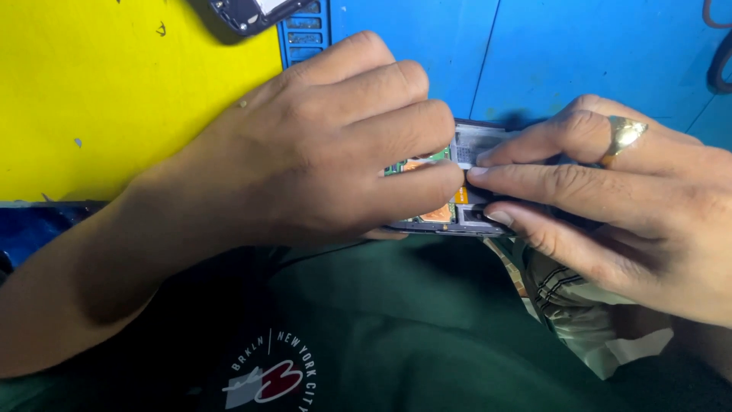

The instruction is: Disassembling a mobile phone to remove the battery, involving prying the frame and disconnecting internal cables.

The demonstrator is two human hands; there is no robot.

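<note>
Two hands meet over an open phone point(450, 194) with its back cover off. The phone sits at the near edge of the table point(534, 53), just above the person's green shirt point(396, 328). You can see green and orange parts inside it.

The left hand point(320, 152) lies over the left part of the phone. Its fingers point(412, 130) are curled together and press down on the phone, with the thumb tucked under its near edge.

The right hand point(610, 191) comes in from the right. Its fingers point(526, 179) are stretched out close together, and their tips touch the inside of the phone, right beside the left fingertips. I cannot tell if they pinch anything. One finger wears a gold ring point(624, 136).

The table has a yellow mat point(114, 91) on the left and a blue mat point(579, 46) on the right. Another dark gadget point(248, 14) lies at the top edge.
</note>
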